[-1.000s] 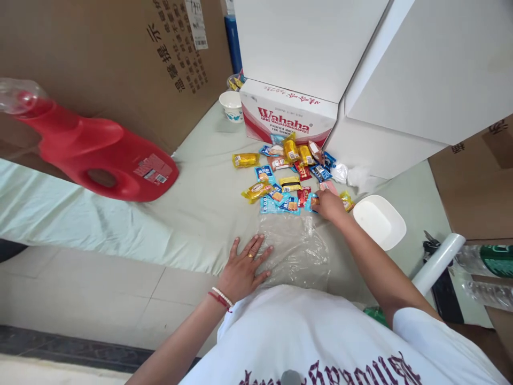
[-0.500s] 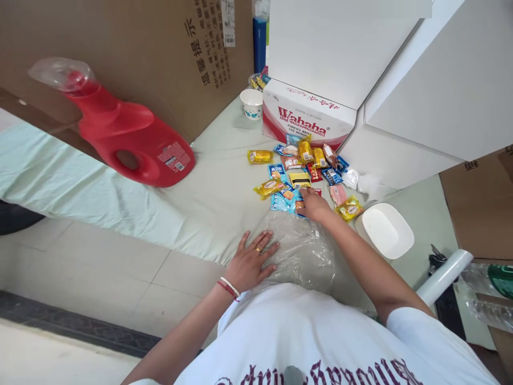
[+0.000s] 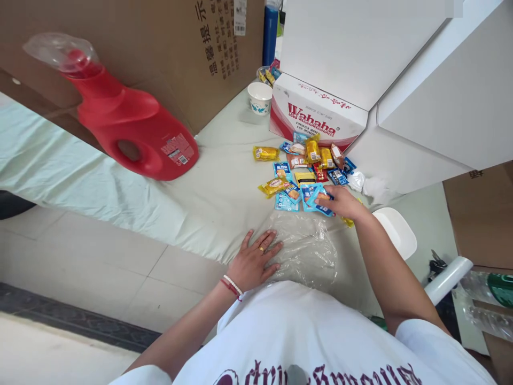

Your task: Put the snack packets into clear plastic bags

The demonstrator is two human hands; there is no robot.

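The right hand (image 3: pixel 340 201) had a blue packet (image 3: pixel 316 194) pinched at its fingertips, while the left hand (image 3: pixel 252 263) lay flat, fingers spread, beside a clear bag (image 3: pixel 308 254). The packet looked light, slick and soft-walled, its filling perhaps crumbly, so a sealed edge seemed the safest hold. From where I stood, I couldn't tell whether one packet or two were pinched, and the right hand's wrist partly covered a yellow packet (image 3: pixel 348 221).
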